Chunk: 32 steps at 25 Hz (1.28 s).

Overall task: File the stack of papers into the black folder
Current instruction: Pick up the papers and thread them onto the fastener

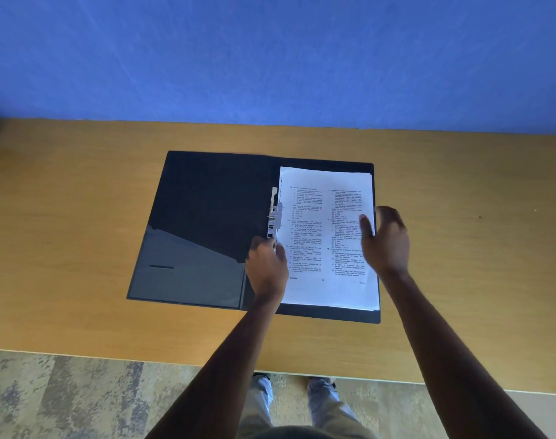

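**Paper stack seated in the open folder**

The stack of papers, printed in two columns, lies flat on the right-hand leaf of the black folder, which is spread open on the wooden table. The metal clip stands along the spine at the stack's left edge. The left hand rests at the lower left edge of the stack beside the clip; its fingers are hidden, so its grasp cannot be judged. The right hand is spread, fingers extended over the stack's right edge, holding nothing. A blue wall backs the table; patterned floor and the person's shoes show below.
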Available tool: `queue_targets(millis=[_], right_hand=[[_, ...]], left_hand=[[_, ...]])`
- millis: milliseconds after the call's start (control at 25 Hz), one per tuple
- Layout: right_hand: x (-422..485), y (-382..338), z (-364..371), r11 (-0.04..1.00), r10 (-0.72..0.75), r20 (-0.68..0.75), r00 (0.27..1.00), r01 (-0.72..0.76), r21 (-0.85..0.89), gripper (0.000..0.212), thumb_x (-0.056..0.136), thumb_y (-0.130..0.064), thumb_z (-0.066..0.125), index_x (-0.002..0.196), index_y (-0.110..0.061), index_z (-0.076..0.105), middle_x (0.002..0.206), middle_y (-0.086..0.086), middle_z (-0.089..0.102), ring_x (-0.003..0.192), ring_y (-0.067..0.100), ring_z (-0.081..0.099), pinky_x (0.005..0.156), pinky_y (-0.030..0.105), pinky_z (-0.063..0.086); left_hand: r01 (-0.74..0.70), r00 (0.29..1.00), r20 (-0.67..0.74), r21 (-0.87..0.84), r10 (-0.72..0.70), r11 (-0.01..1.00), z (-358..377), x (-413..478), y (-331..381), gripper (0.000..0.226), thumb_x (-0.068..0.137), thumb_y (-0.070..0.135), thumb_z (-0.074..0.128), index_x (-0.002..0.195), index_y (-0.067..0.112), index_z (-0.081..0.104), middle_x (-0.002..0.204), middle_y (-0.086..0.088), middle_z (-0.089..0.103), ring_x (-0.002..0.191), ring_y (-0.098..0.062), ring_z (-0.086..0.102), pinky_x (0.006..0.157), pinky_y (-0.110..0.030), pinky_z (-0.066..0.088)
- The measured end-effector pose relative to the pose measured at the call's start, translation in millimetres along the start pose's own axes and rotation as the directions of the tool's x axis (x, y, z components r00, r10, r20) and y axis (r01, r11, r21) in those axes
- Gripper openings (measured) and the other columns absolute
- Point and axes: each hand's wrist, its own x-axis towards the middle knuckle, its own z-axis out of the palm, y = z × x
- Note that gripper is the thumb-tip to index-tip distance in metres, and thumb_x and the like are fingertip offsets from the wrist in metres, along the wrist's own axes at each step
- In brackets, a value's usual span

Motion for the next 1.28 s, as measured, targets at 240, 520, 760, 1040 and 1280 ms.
queue_targets(millis=[240,520,760,1040,1280], right_hand=[[-6.2,-26.7,59.8,0.946,-0.228,0.322,0.919,0.288,-0.15,0.064,0.107,-0.04,0.029,0.155,0.0,0.019,0.165,0.017,0.014,0.154,0.028,0.009,0.126,0.037,0.006],[-18.7,-12.5,85.5,0.892,-0.281,0.313,0.907,0.367,-0.264,0.061,0.107,-0.033,0.03,0.154,0.005,0.018,0.164,0.021,0.014,0.154,0.032,0.011,0.125,0.045,0.015],[-19.1,-12.5,86.8,0.89,-0.284,0.295,0.912,0.365,-0.272,0.061,0.107,-0.031,0.033,0.153,0.007,0.021,0.162,0.024,0.018,0.153,0.035,0.015,0.124,0.047,0.018],[-19.1,-12.3,87.9,0.885,-0.287,0.281,0.916,0.366,-0.289,0.061,0.107,-0.032,0.033,0.153,0.007,0.022,0.163,0.023,0.018,0.153,0.033,0.015,0.125,0.045,0.017],[-20.1,-11.6,89.1,0.883,-0.289,0.269,0.919,0.364,-0.296,0.061,0.107,-0.033,0.03,0.153,0.006,0.022,0.163,0.022,0.018,0.153,0.033,0.014,0.125,0.044,0.015]], left_hand=[[0.0,1.0,-0.013,-0.016,0.0,1.0,0.8,1.7,-1.1,0.022,0.091,0.011,0.057,0.074,-0.003,0.063,0.084,-0.017,0.062,0.067,-0.033,0.062,0.054,-0.027,0.035],[0.007,1.0,-0.021,0.0,-0.007,1.0,1.4,3.8,-2.7,0.023,0.091,0.012,0.056,0.076,-0.005,0.062,0.083,-0.017,0.062,0.062,-0.028,0.055,0.046,-0.025,0.027],[0.015,1.0,0.008,0.01,-0.015,1.0,1.4,8.3,-4.5,0.022,0.09,0.013,0.055,0.073,0.003,0.063,0.081,-0.01,0.062,0.069,-0.03,0.062,0.053,-0.025,0.033],[-0.033,0.998,-0.06,-0.194,0.022,0.981,-13.6,83.1,15.2,0.032,0.092,0.011,0.05,0.06,0.008,0.047,0.071,-0.012,0.055,0.061,-0.019,0.045,0.057,-0.026,0.03],[0.227,0.955,0.269,-0.376,-0.129,0.898,-10.9,126.1,26.7,0.047,0.097,0.037,0.05,0.055,0.015,0.047,0.058,-0.005,0.043,0.053,-0.007,0.046,0.056,-0.024,0.036]])
